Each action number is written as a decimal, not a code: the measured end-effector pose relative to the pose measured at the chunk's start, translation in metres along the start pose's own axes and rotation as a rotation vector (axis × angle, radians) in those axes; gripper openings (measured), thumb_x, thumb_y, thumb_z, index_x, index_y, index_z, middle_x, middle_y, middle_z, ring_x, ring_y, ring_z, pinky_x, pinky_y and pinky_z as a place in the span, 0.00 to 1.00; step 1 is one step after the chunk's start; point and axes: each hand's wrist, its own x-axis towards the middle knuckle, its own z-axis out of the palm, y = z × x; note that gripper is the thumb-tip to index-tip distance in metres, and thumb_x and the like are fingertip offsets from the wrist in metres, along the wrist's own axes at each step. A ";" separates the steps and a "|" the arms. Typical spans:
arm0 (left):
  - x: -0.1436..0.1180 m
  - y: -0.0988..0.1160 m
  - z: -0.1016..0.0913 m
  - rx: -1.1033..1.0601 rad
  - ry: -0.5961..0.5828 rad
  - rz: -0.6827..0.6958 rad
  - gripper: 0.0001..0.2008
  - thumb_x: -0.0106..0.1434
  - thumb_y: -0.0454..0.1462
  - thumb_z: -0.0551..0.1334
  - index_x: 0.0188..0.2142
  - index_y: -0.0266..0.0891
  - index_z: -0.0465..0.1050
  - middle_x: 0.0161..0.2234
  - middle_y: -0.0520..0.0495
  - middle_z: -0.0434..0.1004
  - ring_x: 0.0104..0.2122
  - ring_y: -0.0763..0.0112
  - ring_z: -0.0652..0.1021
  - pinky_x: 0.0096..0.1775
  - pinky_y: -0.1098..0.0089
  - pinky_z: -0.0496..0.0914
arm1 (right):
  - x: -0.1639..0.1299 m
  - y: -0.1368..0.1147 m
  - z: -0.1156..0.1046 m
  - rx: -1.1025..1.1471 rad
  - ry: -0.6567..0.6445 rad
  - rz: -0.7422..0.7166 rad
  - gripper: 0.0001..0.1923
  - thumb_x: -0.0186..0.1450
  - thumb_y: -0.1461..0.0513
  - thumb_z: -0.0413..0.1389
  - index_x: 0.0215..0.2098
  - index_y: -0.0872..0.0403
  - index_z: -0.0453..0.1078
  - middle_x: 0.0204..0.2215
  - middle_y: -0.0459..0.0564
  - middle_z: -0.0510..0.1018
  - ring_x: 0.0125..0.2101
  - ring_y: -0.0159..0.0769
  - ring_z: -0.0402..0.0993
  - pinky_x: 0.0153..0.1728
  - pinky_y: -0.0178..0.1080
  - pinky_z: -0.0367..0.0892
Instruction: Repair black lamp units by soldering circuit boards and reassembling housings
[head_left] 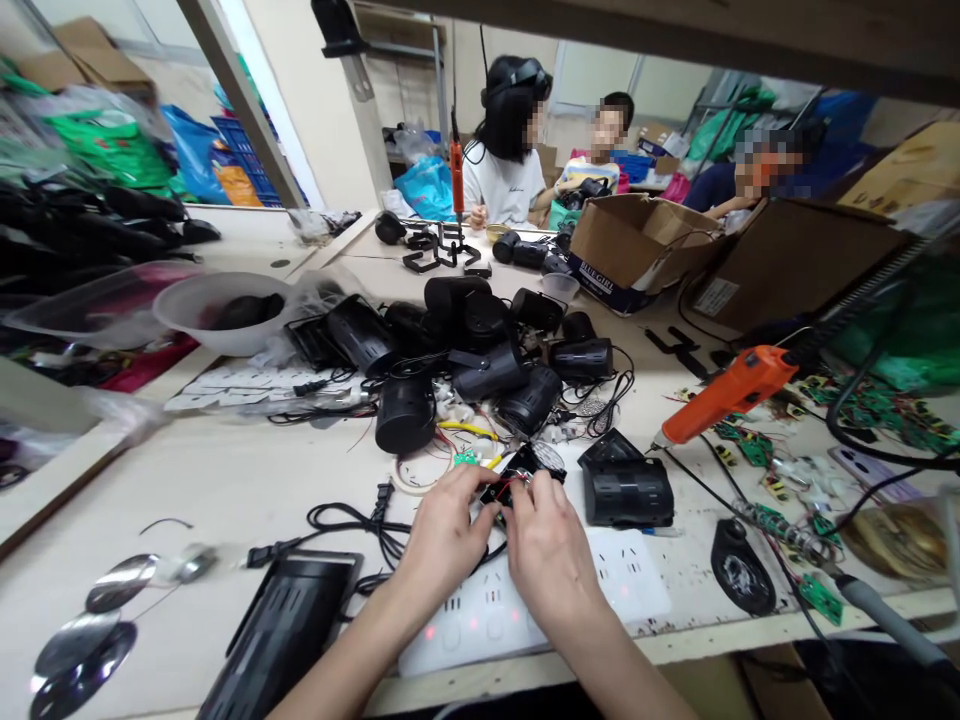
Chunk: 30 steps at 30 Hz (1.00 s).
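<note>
Above a white power strip [480,625], both hands meet at a small black plastic housing [497,491] with thin red wires. My left hand [450,520] pinches its left side between thumb and fingers. Bent over its right side, my right hand [553,545] has its fingers closed at the housing and wires; the fingertips are partly hidden. Just beyond lie a round perforated disc [549,457], a small green circuit board [465,458] and yellow-handled pliers [469,430]. A black cylindrical housing [628,492] rests to the right of my right hand.
Black cylindrical lamp-like units [405,415] are piled behind the hands. An orange electric screwdriver [727,395] hangs at right, above circuit boards and a soldering iron [892,615]. Metal discs [79,640] and a black slotted case [289,625] lie left. Several people sit beyond cardboard boxes [637,245].
</note>
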 end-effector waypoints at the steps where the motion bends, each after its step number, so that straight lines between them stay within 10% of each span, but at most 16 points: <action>1: 0.000 0.000 0.000 -0.014 -0.003 -0.014 0.11 0.57 0.29 0.60 0.41 0.38 0.73 0.37 0.46 0.77 0.36 0.64 0.77 0.40 0.63 0.73 | 0.000 0.000 0.001 0.001 -0.013 0.002 0.13 0.65 0.72 0.51 0.45 0.63 0.72 0.33 0.56 0.69 0.33 0.47 0.68 0.31 0.47 0.71; 13: 0.013 -0.001 0.005 0.002 0.044 0.020 0.09 0.60 0.26 0.57 0.34 0.40 0.71 0.32 0.48 0.77 0.34 0.66 0.77 0.36 0.69 0.71 | -0.003 0.006 0.002 0.305 -0.004 0.016 0.11 0.66 0.71 0.46 0.37 0.59 0.71 0.34 0.53 0.64 0.34 0.43 0.67 0.36 0.46 0.70; 30: 0.002 -0.005 -0.002 0.062 -0.060 0.097 0.14 0.62 0.27 0.53 0.40 0.36 0.77 0.38 0.43 0.76 0.38 0.66 0.78 0.43 0.67 0.73 | -0.001 0.008 -0.008 0.096 -0.179 -0.146 0.04 0.67 0.66 0.55 0.40 0.55 0.71 0.39 0.55 0.65 0.39 0.45 0.68 0.36 0.45 0.73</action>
